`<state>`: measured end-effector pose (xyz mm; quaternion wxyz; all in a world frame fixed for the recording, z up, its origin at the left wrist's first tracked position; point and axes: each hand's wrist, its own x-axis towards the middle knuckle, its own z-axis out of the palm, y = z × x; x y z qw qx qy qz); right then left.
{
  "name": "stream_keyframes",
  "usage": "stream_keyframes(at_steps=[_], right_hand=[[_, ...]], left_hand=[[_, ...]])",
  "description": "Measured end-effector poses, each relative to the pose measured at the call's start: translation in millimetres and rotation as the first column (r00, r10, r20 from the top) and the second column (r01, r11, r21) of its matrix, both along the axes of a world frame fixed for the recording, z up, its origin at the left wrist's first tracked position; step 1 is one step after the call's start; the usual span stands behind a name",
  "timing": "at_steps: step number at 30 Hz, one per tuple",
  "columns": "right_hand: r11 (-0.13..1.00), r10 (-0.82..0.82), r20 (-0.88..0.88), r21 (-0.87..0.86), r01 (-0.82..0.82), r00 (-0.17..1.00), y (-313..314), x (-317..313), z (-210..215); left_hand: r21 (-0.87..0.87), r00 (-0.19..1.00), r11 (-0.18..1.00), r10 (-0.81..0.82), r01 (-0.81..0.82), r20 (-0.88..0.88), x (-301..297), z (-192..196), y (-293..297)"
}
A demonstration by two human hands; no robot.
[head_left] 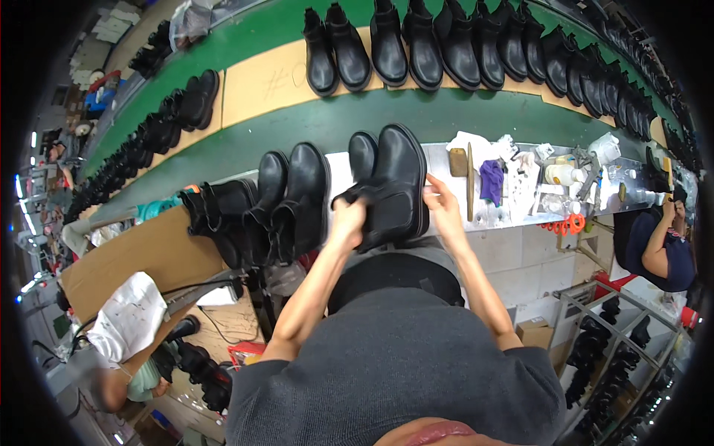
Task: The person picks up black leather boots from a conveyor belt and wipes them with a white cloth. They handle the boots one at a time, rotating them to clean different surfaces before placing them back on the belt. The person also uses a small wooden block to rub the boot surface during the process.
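In the head view, holds a black boot (398, 160) toward one o'clock from centre, its shaft in a curled left hand (349, 220), with loosely open right hand (443, 202) beside the sole. Looks stiff-soled, softer-shafted; probably best gripped at heel.

From my end I see a long green bench (297, 119) bearing cardboard sheets (249, 70), on which rows of black Chelsea boots (459, 59) stand. Its pale near ledge (487, 218) carries more black ankle boots (305, 175); farther right I make out a wooden block (458, 162), a slim wooden stick (470, 182), a crumpled purple cloth (491, 182), stained white rags (524, 178) and a translucent bottle (563, 175).
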<state>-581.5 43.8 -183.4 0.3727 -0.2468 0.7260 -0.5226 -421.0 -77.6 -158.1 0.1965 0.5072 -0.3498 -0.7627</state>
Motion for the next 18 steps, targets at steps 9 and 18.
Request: stream_keyframes(at_steps=[9, 18], right_hand=[[0.888, -0.037, 0.241, -0.438, 0.143, 0.970, -45.4, -25.5, 79.3], [0.693, 0.304, -0.646, -0.355, -0.628, 0.701, -152.3, 15.3, 156.0]], left_hand=[[0.325, 0.647, 0.945, 0.229, 0.029, -0.727, 52.3, 34.3, -12.0], [0.235, 0.606, 0.971, 0.212, -0.043, -0.766, 52.5, 48.2, -30.9]])
